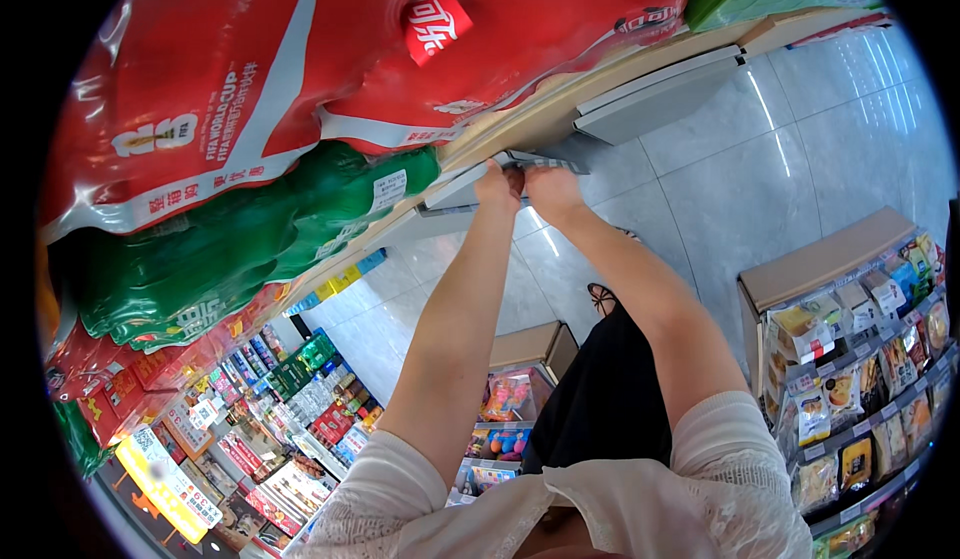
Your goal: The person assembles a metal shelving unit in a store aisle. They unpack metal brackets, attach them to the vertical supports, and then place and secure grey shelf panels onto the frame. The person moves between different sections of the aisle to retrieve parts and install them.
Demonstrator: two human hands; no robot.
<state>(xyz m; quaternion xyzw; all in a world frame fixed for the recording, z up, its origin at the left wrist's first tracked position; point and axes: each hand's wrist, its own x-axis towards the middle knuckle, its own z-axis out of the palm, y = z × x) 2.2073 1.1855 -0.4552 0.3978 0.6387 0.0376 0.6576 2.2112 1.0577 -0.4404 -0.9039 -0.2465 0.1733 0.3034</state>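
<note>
Both my arms reach forward to the edge of a wooden shelf (600,79). My left hand (498,185) and my right hand (550,189) sit side by side there, fingers closed on a small grey strip or label holder (545,162) at the shelf's front edge. Just left of my hands lies a green shrink-wrapped pack of bottles (250,229). Above it rests a large red shrink-wrapped pack (300,69) with white markings. What exactly my fingers pinch is partly hidden.
Shelves of small packaged goods (280,409) run along the lower left. A snack rack (860,379) stands at the right. A low display of colourful items (510,409) sits below my arms. The floor is grey glossy tile (780,159).
</note>
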